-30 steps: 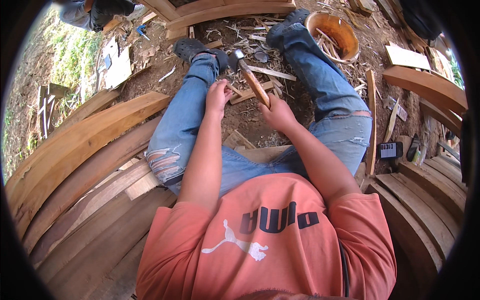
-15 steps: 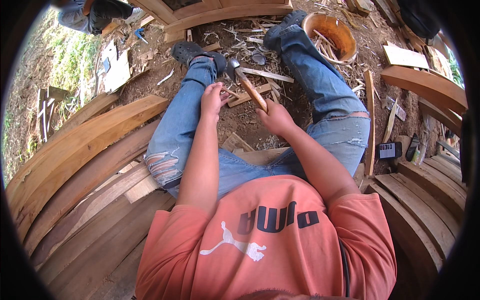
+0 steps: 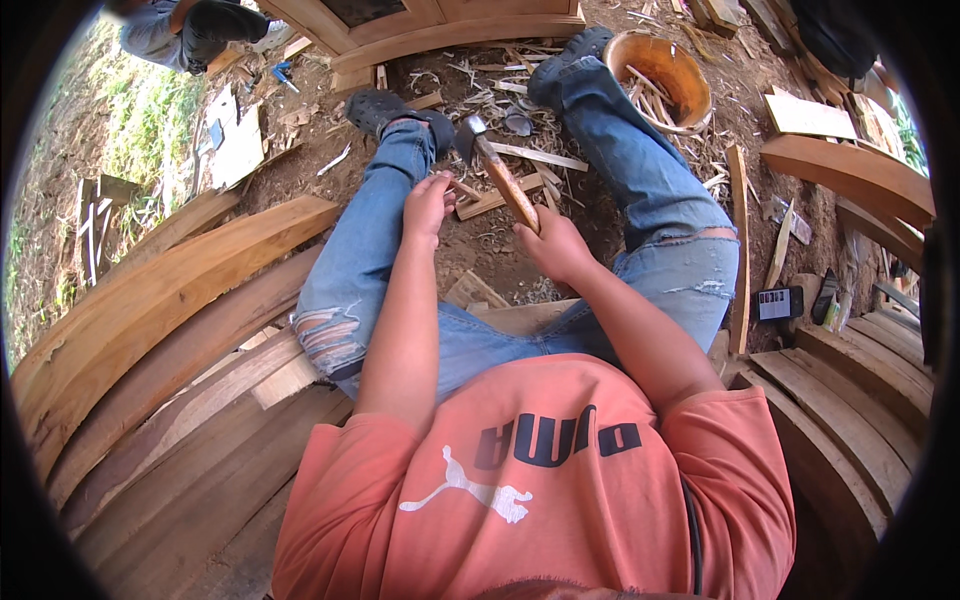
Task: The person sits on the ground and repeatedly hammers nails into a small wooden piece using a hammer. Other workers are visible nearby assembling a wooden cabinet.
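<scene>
My right hand [image 3: 555, 244] is closed round the lower end of the wooden handle of a hammer [image 3: 508, 186]. The metal hammer head points up and left, above the ground between my legs. My left hand [image 3: 428, 208] is closed in a pinch beside my left shin. From its fingertips a thin wooden strip [image 3: 465, 190] sticks out toward the hammer handle; its held end is hidden by the fingers. Under the hammer, a short light wood block [image 3: 497, 200] lies on the soil, and a flat wood strip [image 3: 540, 156] lies just beyond it.
An orange bucket [image 3: 690, 75] with wood scraps stands by my right foot. A wooden framed panel [image 3: 455, 35] is ahead. Curved timbers [image 3: 200, 245] stack at left, planks [image 3: 850, 400] at right near a phone [image 3: 778, 303]. Another person [image 3: 195, 35] sits at far left.
My right hand and the hammer have shifted very slightly downward and to the right. My left hand stays nearly in place with the thin strip.
</scene>
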A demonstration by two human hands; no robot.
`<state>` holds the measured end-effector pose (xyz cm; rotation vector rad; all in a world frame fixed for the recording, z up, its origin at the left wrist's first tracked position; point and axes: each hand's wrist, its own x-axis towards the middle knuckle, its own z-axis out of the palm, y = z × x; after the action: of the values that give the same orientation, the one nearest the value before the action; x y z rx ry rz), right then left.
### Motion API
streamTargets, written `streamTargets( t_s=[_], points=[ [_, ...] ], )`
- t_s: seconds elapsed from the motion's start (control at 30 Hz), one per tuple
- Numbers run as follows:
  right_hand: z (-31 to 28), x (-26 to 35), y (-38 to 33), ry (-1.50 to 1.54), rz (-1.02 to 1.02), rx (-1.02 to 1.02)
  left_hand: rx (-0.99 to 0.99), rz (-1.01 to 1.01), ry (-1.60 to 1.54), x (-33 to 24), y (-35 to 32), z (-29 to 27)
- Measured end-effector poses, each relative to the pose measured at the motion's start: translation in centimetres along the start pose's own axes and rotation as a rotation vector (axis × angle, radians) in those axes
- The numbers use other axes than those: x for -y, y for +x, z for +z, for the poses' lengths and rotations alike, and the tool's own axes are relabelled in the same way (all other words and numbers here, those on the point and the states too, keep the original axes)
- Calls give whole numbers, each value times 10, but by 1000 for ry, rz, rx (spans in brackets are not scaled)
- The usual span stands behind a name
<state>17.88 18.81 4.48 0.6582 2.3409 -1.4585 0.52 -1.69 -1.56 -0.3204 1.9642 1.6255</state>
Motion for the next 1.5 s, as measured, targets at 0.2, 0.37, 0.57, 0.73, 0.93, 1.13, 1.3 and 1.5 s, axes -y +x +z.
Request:
streamTargets(
  t_s=[0.2,0.37,0.57,0.73,0.93,1.13,1.3,1.5],
  points=[
    [3,5,15,384,65,105,-21,-4,15,-2,-2,-4],
    [6,-11,15,-35,-48,-101,-17,12,83,-10,-6,4],
    [15,-9,12,-102,-89,-101,-74,31,151,-2,0,5],
    [25,-11,21,-173,-40,-24,-58,39,170,-6,5,1],
    [19,0,9,-125,-129,-78,-22,9,167,5,4,0],
    [18,-2,12,-179,-124,-75,-8,9,208,3,6,3],
    [32,-15,13,-199,-50,-29,-13,12,199,8,8,4],
    [28,-8,10,-194,-131,-104,-18,-28,83,2,10,0]
  ],
)
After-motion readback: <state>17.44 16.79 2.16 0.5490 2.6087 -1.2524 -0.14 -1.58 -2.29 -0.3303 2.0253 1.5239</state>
